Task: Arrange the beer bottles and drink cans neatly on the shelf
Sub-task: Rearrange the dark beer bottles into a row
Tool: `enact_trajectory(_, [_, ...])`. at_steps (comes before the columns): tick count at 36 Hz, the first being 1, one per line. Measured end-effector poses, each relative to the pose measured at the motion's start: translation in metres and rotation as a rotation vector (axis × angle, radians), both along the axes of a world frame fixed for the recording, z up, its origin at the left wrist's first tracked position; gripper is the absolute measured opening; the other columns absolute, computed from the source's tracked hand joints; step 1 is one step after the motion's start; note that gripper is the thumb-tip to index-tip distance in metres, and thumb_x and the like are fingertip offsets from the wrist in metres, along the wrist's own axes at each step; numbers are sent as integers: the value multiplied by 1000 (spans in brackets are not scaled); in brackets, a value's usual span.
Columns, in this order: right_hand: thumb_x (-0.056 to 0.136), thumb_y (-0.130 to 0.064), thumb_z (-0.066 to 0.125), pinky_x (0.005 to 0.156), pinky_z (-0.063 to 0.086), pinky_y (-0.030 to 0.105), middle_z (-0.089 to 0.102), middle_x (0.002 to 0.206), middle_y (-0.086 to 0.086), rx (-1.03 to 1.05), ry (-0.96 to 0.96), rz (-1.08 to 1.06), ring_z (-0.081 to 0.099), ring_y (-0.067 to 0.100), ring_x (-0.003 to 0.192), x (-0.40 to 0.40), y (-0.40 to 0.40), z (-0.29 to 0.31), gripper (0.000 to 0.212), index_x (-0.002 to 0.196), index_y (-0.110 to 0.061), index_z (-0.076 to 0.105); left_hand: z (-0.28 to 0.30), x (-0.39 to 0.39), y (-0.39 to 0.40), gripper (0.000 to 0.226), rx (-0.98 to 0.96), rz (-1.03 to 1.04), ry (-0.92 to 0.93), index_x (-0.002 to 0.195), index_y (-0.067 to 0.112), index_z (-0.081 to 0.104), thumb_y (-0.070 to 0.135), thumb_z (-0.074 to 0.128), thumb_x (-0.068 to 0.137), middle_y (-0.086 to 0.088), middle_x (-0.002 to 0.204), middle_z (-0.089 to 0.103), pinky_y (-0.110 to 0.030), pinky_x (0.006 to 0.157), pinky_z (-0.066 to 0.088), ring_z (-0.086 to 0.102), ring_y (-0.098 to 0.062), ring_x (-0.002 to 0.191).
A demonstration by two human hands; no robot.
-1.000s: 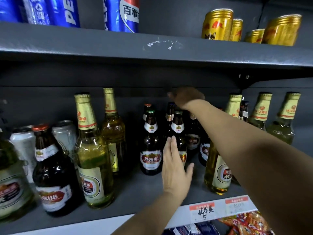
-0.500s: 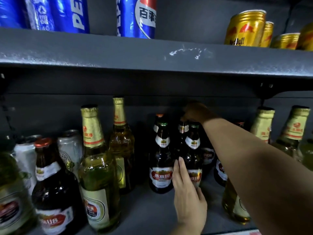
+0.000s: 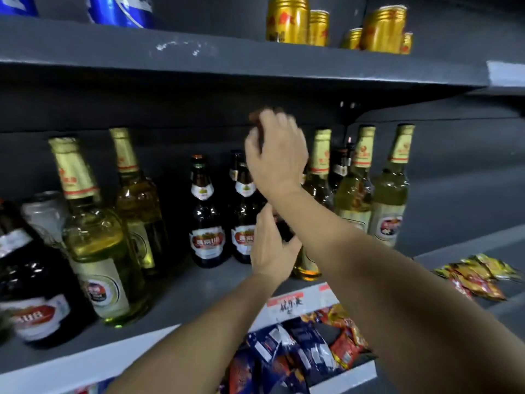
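Observation:
My right hand (image 3: 277, 155) is raised in front of the middle shelf (image 3: 184, 294), its fingers curled round the top of a dark beer bottle (image 3: 284, 230). That bottle is mostly hidden behind the hand and forearm. Lower down, my left hand (image 3: 270, 245) holds the same bottle's body between fingers and thumb. Two more dark bottles (image 3: 206, 223) with red labels stand upright just to the left. Pale green bottles with gold foil necks stand at the left (image 3: 96, 237) and at the right (image 3: 355, 194).
A silver can (image 3: 42, 211) and a dark bottle (image 3: 31, 280) sit at the far left. Gold cans (image 3: 287, 21) and blue cans (image 3: 122, 9) stand on the upper shelf. Snack packets lie below (image 3: 298, 351) and on the right shelf (image 3: 477, 274).
My right hand has drawn back from the rear of the shelf and risen, gripping a dark bottle's top. My left hand has shifted right and closed on that bottle's body.

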State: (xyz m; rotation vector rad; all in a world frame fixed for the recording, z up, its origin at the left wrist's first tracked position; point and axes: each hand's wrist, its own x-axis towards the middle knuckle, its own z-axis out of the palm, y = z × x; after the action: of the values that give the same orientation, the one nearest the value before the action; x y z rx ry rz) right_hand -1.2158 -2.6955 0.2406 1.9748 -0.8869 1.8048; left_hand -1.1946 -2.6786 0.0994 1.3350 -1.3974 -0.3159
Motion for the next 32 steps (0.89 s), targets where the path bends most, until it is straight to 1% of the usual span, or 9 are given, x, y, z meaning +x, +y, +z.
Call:
enact_trajectory(3, [82, -20, 45, 71, 40, 35, 62, 91, 6, -17, -186, 29, 57, 25, 85, -31, 2, -4, 26, 97, -9, 63, 5, -12, -6, 99, 197, -38, 89, 153, 30, 7, 45, 71, 79, 6, 152, 31, -39, 107, 37, 36, -15, 137])
enact_trajectory(6, [86, -16, 50, 79, 39, 33, 59, 105, 8, 129, -283, -17, 54, 25, 97, -59, -5, -11, 27, 111, -8, 57, 6, -25, -11, 110, 332, 3, 178, 153, 31, 6, 53, 76, 71, 1, 155, 31, -44, 109, 37, 36, -24, 138])
enact_trajectory(8, [92, -19, 53, 86, 38, 34, 56, 119, 9, 255, -246, -42, 51, 26, 109, -69, -9, -18, 35, 125, -8, 50, 4, -30, -13, 105, 376, 11, 174, 151, 28, 19, 54, 76, 67, 0, 147, 43, -44, 106, 41, 44, -25, 133])
enact_trajectory(12, [96, -45, 48, 92, 41, 39, 53, 132, 9, 550, -78, -67, 49, 29, 121, -75, -15, -40, 60, 143, -12, 32, 7, -35, -8, 72, 355, 79, 149, 135, 20, 45, 37, 79, 74, 0, 127, 61, -38, 97, 48, 56, -23, 119])
enact_trajectory(15, [91, -55, 52, 77, 45, 39, 62, 114, 11, 712, 23, -97, 59, 34, 105, -74, -16, -56, 60, 132, -13, 37, 10, -39, 6, 70, 323, 116, 153, 135, 21, 47, 30, 79, 73, -2, 126, 63, -36, 95, 49, 58, -22, 117])
enact_trajectory(18, [93, -47, 54, 66, 39, 35, 59, 96, 9, 644, 1, -54, 60, 34, 93, -71, -8, -64, 41, 111, -12, 42, 8, -35, 24, 72, 287, 160, 188, 135, 23, 46, 35, 77, 70, 0, 125, 63, -37, 95, 50, 59, -21, 115])
enact_trajectory(25, [96, -41, 52, 66, 34, 32, 52, 92, 3, 522, -27, 132, 57, 29, 87, -16, 39, -52, 38, 113, -8, 41, 14, 8, 74, 42, 225, 294, 182, 112, 33, 51, 40, 69, 74, 9, 105, 67, -36, 81, 53, 64, -16, 98])
enact_trajectory(28, [96, -38, 53, 68, 37, 33, 58, 100, 7, 567, 10, 249, 59, 29, 93, 17, 53, -46, 38, 114, -8, 41, 17, 37, 94, 49, 237, 336, 198, 118, 30, 48, 41, 72, 76, 7, 110, 65, -37, 85, 53, 63, -17, 100])
enact_trajectory(32, [96, -35, 55, 68, 37, 31, 55, 101, 5, 638, 19, 365, 58, 28, 94, 60, 70, -50, 35, 112, -8, 39, 13, 74, 115, 71, 237, 395, 169, 138, 20, 39, 35, 74, 79, -1, 132, 54, -39, 94, 50, 56, -19, 116])
